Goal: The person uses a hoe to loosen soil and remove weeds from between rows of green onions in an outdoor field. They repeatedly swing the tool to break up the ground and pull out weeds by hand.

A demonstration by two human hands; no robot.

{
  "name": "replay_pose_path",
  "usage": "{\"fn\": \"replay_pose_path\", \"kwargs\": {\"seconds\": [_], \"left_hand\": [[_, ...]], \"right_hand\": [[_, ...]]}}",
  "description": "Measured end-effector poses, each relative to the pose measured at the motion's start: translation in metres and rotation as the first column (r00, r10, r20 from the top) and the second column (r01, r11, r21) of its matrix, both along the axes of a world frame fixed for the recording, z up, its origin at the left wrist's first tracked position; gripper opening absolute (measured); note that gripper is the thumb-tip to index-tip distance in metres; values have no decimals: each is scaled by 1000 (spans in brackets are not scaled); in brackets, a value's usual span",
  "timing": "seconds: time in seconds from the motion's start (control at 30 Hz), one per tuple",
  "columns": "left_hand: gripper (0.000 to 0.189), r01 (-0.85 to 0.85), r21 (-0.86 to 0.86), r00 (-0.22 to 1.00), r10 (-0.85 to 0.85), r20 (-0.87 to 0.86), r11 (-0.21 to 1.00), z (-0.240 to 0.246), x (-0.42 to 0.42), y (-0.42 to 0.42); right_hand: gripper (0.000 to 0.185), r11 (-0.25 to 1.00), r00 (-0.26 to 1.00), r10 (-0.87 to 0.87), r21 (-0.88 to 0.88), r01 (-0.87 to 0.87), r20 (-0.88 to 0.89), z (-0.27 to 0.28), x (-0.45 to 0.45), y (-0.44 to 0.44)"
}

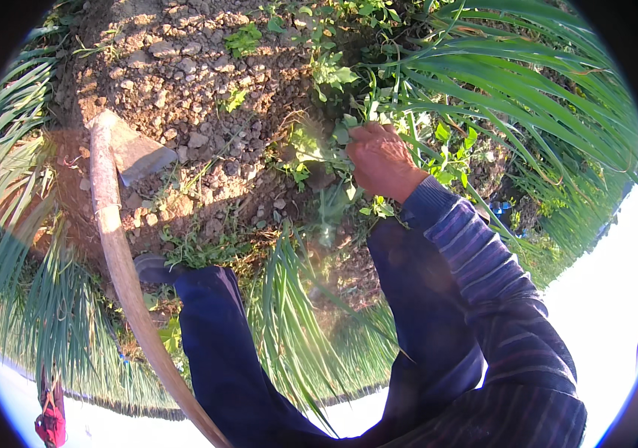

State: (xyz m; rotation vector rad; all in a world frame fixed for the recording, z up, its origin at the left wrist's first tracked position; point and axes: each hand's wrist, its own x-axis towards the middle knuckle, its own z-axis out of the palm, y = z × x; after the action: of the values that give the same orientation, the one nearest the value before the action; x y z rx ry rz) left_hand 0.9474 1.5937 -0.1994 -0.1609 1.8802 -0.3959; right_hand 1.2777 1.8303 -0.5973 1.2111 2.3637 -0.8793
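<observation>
One hand (pixel 379 159), in a striped knit sleeve that comes from the right, is closed around leafy green stems at the base of long-leaved, onion-like plants (pixel 498 78); I take it for my right hand. Broad-leaved weeds (pixel 307 145) lie against its fingers. My left hand is out of view. On the left, a hoe's curved wooden handle (pixel 123 263) runs from the bottom edge up to its metal blade (pixel 138 150), which rests on the cloddy soil. Whether anything holds the handle's lower end cannot be seen.
Dry, lumpy soil (pixel 195 73) spreads across the upper middle. My dark trouser legs (pixel 212 313) straddle a clump of long green leaves (pixel 291 302). More such plants (pixel 67 291) grow at the left. A person in red (pixel 51 420) is far off at the lower left.
</observation>
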Motion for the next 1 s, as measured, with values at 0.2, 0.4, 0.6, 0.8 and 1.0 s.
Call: {"fn": "replay_pose_path", "kwargs": {"seconds": [0.2, 0.4, 0.6, 0.8, 1.0], "left_hand": [[33, 40, -15, 999, -40, 12, 999, -1, -2, 0], [32, 11, 11, 1000, -11, -1, 1000, -2, 1, 4], [30, -46, 30, 999, 47, -22, 998, -4, 2, 5], [27, -56, 39, 998, 57, -20, 998, -3, 0, 9], [19, -57, 55, 998, 57, 0, 997, -2, -2, 14]], "right_hand": [[30, 850, 864, -500, 232, 473, 69, -4, 25, 107], [31, 939, 939, -343, 29, 343, -21, 8, 18, 133], [26, 939, 873, -218, -148, 309, 437, -61, 23, 51], [31, 852, 779, -170, -307, 424, 603, -76, 71, 22], [25, 902, 841, -33, -346, 258, 540, -11, 32, 35]]}}
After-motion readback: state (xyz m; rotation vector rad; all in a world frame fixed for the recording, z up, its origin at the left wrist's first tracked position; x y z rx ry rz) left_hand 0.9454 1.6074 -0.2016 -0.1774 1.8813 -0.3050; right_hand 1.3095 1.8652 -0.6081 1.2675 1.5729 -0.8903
